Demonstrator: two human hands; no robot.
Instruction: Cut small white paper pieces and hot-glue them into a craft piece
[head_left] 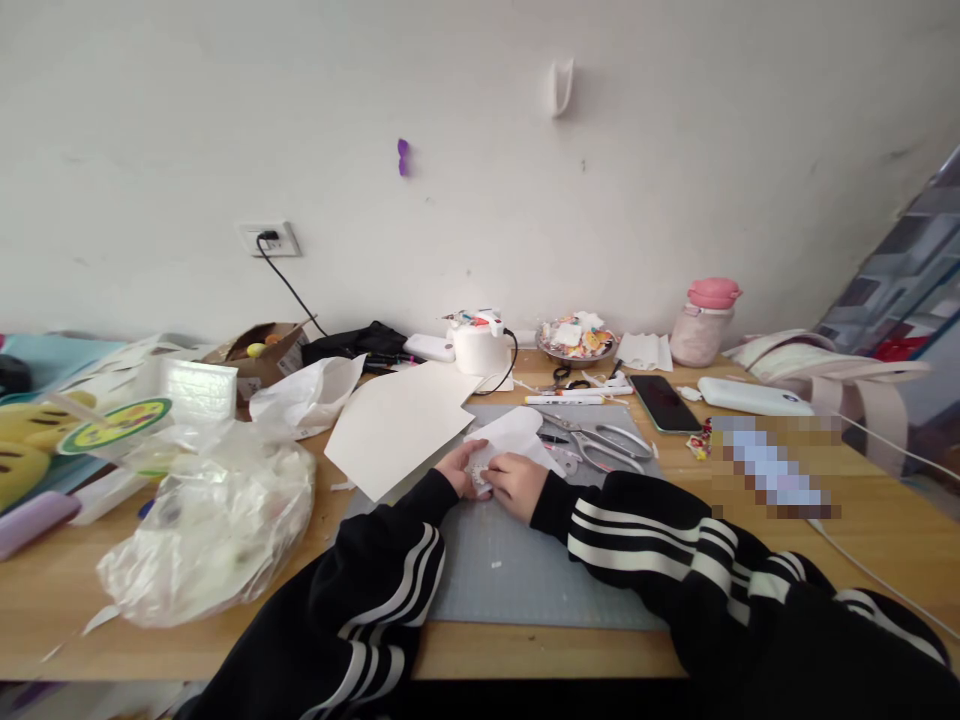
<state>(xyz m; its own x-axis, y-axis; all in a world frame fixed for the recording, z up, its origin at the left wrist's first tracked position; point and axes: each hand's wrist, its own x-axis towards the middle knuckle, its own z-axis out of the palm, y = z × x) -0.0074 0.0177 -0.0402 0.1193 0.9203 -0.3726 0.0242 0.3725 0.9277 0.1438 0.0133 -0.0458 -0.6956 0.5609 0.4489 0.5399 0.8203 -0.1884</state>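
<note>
My left hand (pixel 457 468) and my right hand (pixel 519 484) meet over the grey cutting mat (pixel 525 575). Between them is a small piece of white paper (pixel 478 474) with tiny dark marks, pinched by the fingers of both hands. Part of it is hidden behind my fingertips. Just beyond my right hand lies a curved sheet of white paper (pixel 517 428). Scissors (pixel 600 440) with metal handles rest on the mat to the right. A tiny white scrap (pixel 496 565) lies on the mat nearer to me.
A large white sheet (pixel 405 430) overlaps the mat's left side. Further left sits a clear plastic bag (pixel 217 520). At the back stand a white pot (pixel 480 350), a bowl of scraps (pixel 576 345) and a pink bottle (pixel 703 325). A phone (pixel 665 403) lies right of the mat.
</note>
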